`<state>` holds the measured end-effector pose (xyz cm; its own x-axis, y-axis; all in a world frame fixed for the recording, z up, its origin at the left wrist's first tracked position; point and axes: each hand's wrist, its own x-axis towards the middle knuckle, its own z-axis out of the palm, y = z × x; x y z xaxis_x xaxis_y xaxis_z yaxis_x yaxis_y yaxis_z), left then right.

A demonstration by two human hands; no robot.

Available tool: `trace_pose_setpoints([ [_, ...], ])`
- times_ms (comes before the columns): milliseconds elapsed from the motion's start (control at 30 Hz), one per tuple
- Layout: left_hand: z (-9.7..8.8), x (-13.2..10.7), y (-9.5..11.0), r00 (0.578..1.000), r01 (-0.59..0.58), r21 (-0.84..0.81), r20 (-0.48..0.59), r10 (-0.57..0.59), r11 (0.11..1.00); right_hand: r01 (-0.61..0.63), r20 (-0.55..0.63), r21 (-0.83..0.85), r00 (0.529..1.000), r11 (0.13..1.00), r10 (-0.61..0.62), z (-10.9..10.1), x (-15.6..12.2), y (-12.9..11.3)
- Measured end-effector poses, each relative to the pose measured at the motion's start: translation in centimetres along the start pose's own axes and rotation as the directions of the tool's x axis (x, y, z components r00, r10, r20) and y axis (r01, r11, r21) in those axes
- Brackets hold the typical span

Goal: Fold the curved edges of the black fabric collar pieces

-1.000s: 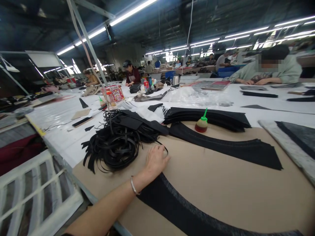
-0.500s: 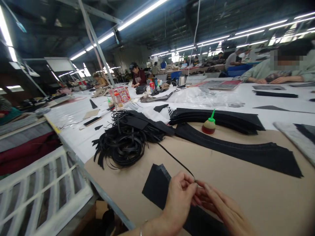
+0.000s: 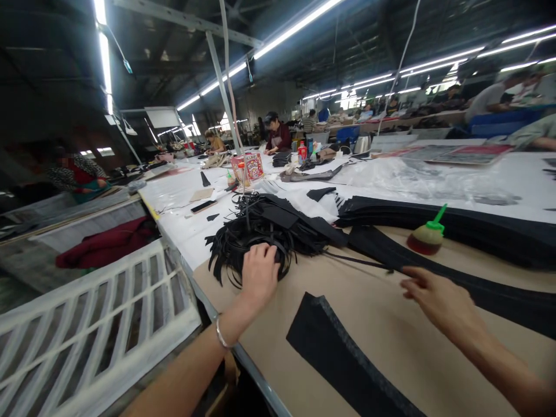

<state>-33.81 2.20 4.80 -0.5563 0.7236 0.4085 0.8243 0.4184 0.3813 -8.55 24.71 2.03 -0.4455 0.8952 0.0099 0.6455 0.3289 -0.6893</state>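
My left hand [image 3: 260, 271] reaches onto a tangled coil of thin black strips [image 3: 226, 246], its fingers curled over them and the fingertips partly hidden. From the heap one narrow black strip [image 3: 358, 262] runs out across the brown board to the right. Just past that strip's end is my right hand [image 3: 438, 298], fingers apart and holding nothing that I can see. Between my arms lies a curved black panel [image 3: 343, 350] with a rough grey edge. Behind my right hand another long black panel [image 3: 452, 275] lies flat.
A squeeze bottle [image 3: 425, 238] with a green nozzle and reddish-brown liquid stands before a stack of black panels [image 3: 434, 214]. Clear plastic sheeting [image 3: 438, 176] covers part of the white table. A white slatted rack [image 3: 108, 324] is at the left. Other people sit farther back.
My hands were together at the strip's end and have separated. The left moved up and left onto the coil; the right moved up and right, off the strip. The view turned left.
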Motion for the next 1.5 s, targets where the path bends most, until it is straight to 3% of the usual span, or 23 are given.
trace_pose_setpoints([
  [100,-1.0,1.8,-3.1,0.998,0.006,0.054,0.054,-0.009,0.999,-0.041,-0.049,-0.162,0.998,0.986,0.033,-1.0,1.1,1.0],
  [233,-1.9,2.7,-3.6,0.987,-0.052,0.001,0.154,0.051,0.999,0.131,0.064,-0.19,0.991,0.973,-0.121,-0.1,-1.7,-0.2],
  [367,-3.6,2.9,-1.3,0.967,-0.102,-0.092,0.223,0.12,0.991,0.3,0.148,-0.006,0.944,0.954,-0.296,1.0,-5.9,-4.6],
  [467,-5.5,2.5,1.6,0.942,-0.158,-0.165,0.269,0.199,0.974,0.448,0.161,0.1,0.874,0.888,-0.459,1.2,-8.1,-8.4],
  [600,-7.8,1.0,5.5,0.86,-0.264,-0.369,0.329,0.391,0.891,0.642,0.159,0.171,0.731,0.747,-0.664,0.9,-9.6,-11.6],
  [667,-8.2,0.4,6.9,0.819,-0.28,-0.438,0.355,0.45,0.854,0.678,0.179,0.176,0.691,0.714,-0.7,0.4,-10.0,-12.1],
  [733,-7.9,-0.1,7.8,0.801,-0.271,-0.46,0.379,0.463,0.846,0.665,0.194,0.141,0.708,0.733,-0.68,-0.4,-10.5,-12.0],
  [900,-5.6,-0.8,9.5,0.762,-0.246,-0.5,0.43,0.484,0.831,0.505,0.27,0.018,0.828,0.863,-0.491,-2.5,-11.8,-9.9],
  [1100,-3.7,-1.0,12.4,0.696,-0.227,-0.588,0.459,0.552,0.776,0.415,0.27,-0.095,0.886,0.905,-0.377,-5.4,-12.4,-8.1],
  [1200,-3.4,-0.8,13.9,0.697,-0.247,-0.577,0.452,0.557,0.779,0.48,0.199,-0.362,0.877,0.799,-0.437,-6.2,-12.7,-7.7],
  [1300,-3.1,-0.5,15.1,0.738,-0.291,-0.476,0.44,0.511,0.83,0.519,0.156,-0.628,0.813,0.579,-0.56,-6.6,-13.0,-7.5],
  [1367,-3.1,-0.2,15.6,0.738,-0.34,-0.444,0.42,0.528,0.829,0.518,0.129,-0.704,0.766,0.486,-0.63,-6.9,-13.0,-7.6],
  [1433,-3.1,0.2,15.8,0.716,-0.39,-0.445,0.404,0.57,0.806,0.516,0.102,-0.732,0.729,0.445,-0.677,-7.3,-12.9,-7.7],
  [1500,-3.4,0.7,15.7,0.685,-0.434,-0.441,0.404,0.606,0.786,0.507,0.091,-0.726,0.74,0.464,-0.666,-8.0,-12.7,-7.6],
])
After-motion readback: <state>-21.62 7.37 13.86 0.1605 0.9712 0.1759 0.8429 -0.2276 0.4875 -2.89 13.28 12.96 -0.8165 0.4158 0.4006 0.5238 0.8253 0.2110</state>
